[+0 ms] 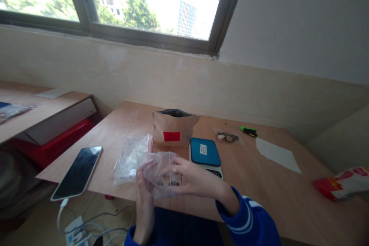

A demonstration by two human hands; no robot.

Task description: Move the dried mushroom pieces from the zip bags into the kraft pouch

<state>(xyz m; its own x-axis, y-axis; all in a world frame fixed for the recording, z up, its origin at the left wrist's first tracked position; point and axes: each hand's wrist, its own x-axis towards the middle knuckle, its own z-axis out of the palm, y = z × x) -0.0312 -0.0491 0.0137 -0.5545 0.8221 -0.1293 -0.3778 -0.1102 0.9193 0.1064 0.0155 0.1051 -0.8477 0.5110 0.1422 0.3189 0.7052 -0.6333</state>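
Observation:
Both my hands hold a small clear plastic zip bag (pixel 161 173) with a few brownish pieces inside, over the near edge of the wooden table (pixel 282 192). My left hand (pixel 144 203) grips the bag's lower left from below. My right hand (pixel 191 178) pinches its right side, fingers closed on the plastic. Just behind lies a pile of empty clear bags (pixel 131 155). A brown paper pouch (pixel 173 127) with a red label stands open farther back. A small scale with a blue top (pixel 205 152) sits right of my hands.
A phone (pixel 78 171) lies at the table's left edge, with a cable running down to a power strip (pixel 75 232). A filled small bag (pixel 227 137), a green screwdriver (pixel 247 130), a white sheet (pixel 277 154) and a red-and-white snack packet (pixel 343 183) lie to the right. A second desk (pixel 43 111) stands at left.

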